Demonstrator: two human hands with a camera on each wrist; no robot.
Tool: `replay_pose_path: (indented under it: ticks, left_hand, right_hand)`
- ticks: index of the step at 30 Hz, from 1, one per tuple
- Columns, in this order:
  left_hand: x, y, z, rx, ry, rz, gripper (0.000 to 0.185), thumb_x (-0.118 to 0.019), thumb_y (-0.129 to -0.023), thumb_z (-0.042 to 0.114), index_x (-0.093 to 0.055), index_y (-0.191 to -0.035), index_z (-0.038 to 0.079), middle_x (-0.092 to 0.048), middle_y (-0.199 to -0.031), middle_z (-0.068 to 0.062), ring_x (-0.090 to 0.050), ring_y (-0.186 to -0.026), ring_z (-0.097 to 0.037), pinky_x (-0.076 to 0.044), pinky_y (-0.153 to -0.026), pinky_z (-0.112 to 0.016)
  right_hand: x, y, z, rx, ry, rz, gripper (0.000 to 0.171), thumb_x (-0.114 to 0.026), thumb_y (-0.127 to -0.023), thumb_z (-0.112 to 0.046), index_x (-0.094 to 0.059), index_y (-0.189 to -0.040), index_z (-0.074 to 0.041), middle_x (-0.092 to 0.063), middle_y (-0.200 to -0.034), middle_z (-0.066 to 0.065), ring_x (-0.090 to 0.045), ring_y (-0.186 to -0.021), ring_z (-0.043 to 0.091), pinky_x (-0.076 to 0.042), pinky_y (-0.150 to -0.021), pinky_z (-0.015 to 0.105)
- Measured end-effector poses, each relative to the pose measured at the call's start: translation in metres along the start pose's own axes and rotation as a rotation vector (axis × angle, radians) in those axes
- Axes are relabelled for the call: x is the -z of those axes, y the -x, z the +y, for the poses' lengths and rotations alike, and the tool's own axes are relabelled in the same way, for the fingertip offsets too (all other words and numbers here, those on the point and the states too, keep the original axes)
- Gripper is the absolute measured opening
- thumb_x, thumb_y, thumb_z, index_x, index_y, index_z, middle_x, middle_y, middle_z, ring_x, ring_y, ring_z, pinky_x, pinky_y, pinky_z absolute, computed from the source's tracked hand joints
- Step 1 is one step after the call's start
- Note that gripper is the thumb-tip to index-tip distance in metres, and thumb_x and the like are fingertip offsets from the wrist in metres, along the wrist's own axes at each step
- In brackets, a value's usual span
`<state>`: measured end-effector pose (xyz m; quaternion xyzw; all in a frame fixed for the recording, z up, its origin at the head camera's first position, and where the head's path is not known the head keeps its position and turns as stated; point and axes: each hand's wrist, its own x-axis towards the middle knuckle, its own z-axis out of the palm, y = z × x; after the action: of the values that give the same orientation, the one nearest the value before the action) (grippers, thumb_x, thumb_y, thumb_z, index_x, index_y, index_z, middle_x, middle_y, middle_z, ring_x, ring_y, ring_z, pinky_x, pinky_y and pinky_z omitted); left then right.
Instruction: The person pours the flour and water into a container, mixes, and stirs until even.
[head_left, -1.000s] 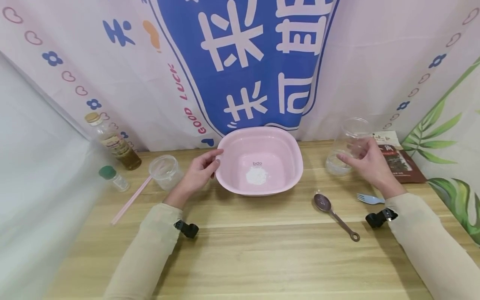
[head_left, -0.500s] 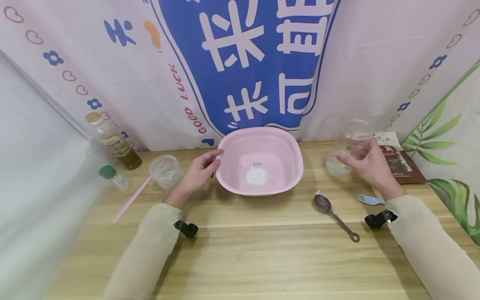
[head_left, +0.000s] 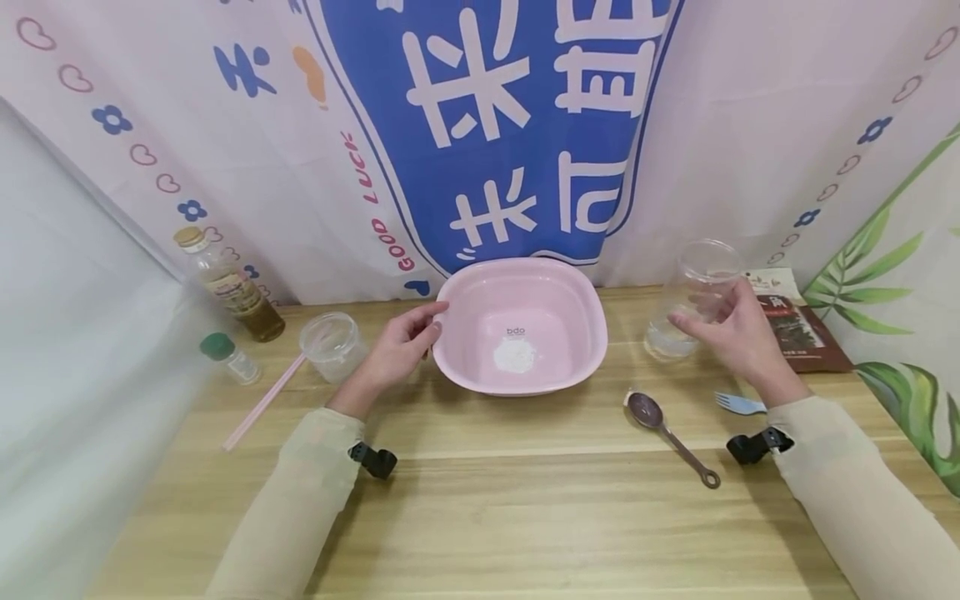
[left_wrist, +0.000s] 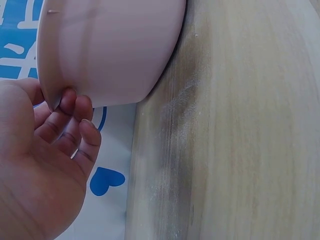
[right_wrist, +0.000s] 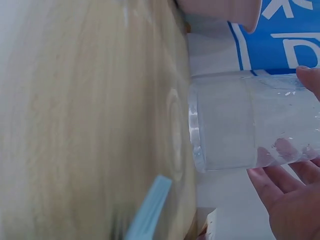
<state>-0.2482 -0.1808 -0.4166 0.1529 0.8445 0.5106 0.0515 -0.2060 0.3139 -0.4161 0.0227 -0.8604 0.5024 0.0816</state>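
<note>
A pink basin [head_left: 558, 287] with a small heap of white powder [head_left: 514, 357] stands at the back middle of the wooden table [head_left: 487, 500]. My left hand [head_left: 431, 323] holds its left rim, thumb on top and fingers curled underneath; the left wrist view shows those fingers [left_wrist: 75, 130] against the basin wall [left_wrist: 110, 50]. To the right, my right hand [head_left: 701, 310] grips a clear plastic cup [head_left: 697, 267] with a little clear liquid at its bottom. The right wrist view shows the cup [right_wrist: 235, 125] upright at the table surface, my fingers [right_wrist: 285, 175] round its upper part.
A brown spoon [head_left: 667, 433], a pale blue fork [head_left: 738, 404] and a dark packet [head_left: 795, 329] lie at the right. At the left are an oil bottle [head_left: 228, 283], a small green-capped jar [head_left: 225, 354], a second clear cup [head_left: 330, 343] and a pink straw [head_left: 262, 400]. A cloth backdrop hangs behind.
The cup in my right hand has shifted slightly left, toward the basin. My left hand stays on the basin rim.
</note>
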Motion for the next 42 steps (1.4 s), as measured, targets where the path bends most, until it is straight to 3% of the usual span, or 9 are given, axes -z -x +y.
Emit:
replay_pose_path:
  ticks: [4,11,13,19,24,28,33,42]
  left_hand:
    - [0.0,0.0,-0.001,0.016,-0.005,-0.003,0.043,-0.054,-0.113,0.018,-0.058,-0.155,0.007,-0.056,-0.098,-0.012,-0.055,-0.081,-0.033,-0.046,-0.062,-0.024]
    - [0.001,0.0,0.0,0.013,-0.016,-0.007,0.044,-0.054,-0.113,0.018,-0.058,-0.155,0.006,-0.056,-0.098,-0.013,-0.056,-0.081,-0.034,-0.047,-0.062,-0.024]
    - [0.002,0.0,0.001,0.015,-0.018,-0.01,0.044,-0.054,-0.113,0.019,-0.057,-0.155,0.007,-0.056,-0.099,-0.013,-0.056,-0.082,-0.035,-0.047,-0.062,-0.024]
    - [0.001,0.0,0.001,0.014,-0.023,-0.015,0.045,-0.054,-0.113,0.018,-0.056,-0.156,0.006,-0.056,-0.099,-0.012,-0.056,-0.083,-0.037,-0.047,-0.062,-0.025]
    - [0.001,0.001,0.001,-0.002,-0.024,-0.016,0.045,-0.054,-0.113,0.017,-0.055,-0.156,0.004,-0.057,-0.097,-0.012,-0.056,-0.081,-0.034,-0.047,-0.062,-0.025]
    - [0.001,-0.001,-0.001,-0.012,-0.015,-0.01,0.044,-0.054,-0.113,0.016,-0.056,-0.155,0.003,-0.056,-0.096,-0.012,-0.056,-0.082,-0.04,-0.047,-0.062,-0.024]
    - [0.001,-0.001,-0.001,0.001,-0.01,-0.01,0.044,-0.054,-0.113,0.017,-0.057,-0.155,0.005,-0.056,-0.096,-0.012,-0.056,-0.083,-0.043,-0.047,-0.062,-0.024]
    - [0.0,-0.001,-0.001,-0.001,-0.007,-0.009,0.043,-0.054,-0.113,0.017,-0.058,-0.154,0.005,-0.057,-0.096,-0.012,-0.056,-0.083,-0.042,-0.047,-0.062,-0.024]
  right_hand:
    - [-0.001,0.002,-0.009,0.023,0.009,0.015,0.08,-0.084,-0.097,-0.027,-0.035,-0.157,-0.009,-0.048,-0.16,0.021,-0.055,-0.139,0.039,-0.048,-0.09,0.003]
    - [-0.003,0.002,-0.022,0.07,0.072,0.057,0.072,-0.085,-0.095,-0.025,-0.044,-0.152,-0.007,-0.058,-0.149,0.016,-0.059,-0.123,0.009,-0.046,-0.101,0.01]
    - [-0.004,0.002,-0.027,0.087,0.08,0.065,0.071,-0.085,-0.095,-0.024,-0.046,-0.151,-0.006,-0.059,-0.147,0.016,-0.058,-0.12,0.007,-0.046,-0.103,0.012]
    - [-0.009,0.002,-0.039,0.121,0.094,0.054,0.065,-0.086,-0.094,-0.021,-0.052,-0.147,-0.007,-0.061,-0.144,0.014,-0.059,-0.121,0.016,-0.046,-0.105,0.02]
    - [-0.012,0.002,-0.046,0.151,0.111,0.013,0.073,-0.087,-0.092,-0.021,-0.05,-0.155,-0.013,-0.063,-0.144,0.02,-0.06,-0.126,0.034,-0.049,-0.107,0.047]
    - [-0.015,0.002,-0.051,0.171,0.136,-0.021,0.082,-0.088,-0.091,-0.023,-0.047,-0.161,-0.015,-0.061,-0.147,0.024,-0.059,-0.128,0.044,-0.05,-0.103,0.064]
    - [-0.021,0.001,-0.056,0.223,0.157,-0.035,0.085,-0.091,-0.087,-0.019,-0.049,-0.16,-0.012,-0.06,-0.147,0.022,-0.059,-0.125,0.04,-0.05,-0.1,0.059]
    - [-0.029,-0.008,-0.057,0.395,0.233,-0.035,0.084,-0.093,-0.08,-0.012,-0.055,-0.155,-0.006,-0.064,-0.117,0.02,-0.057,-0.109,0.032,-0.05,-0.095,0.053]
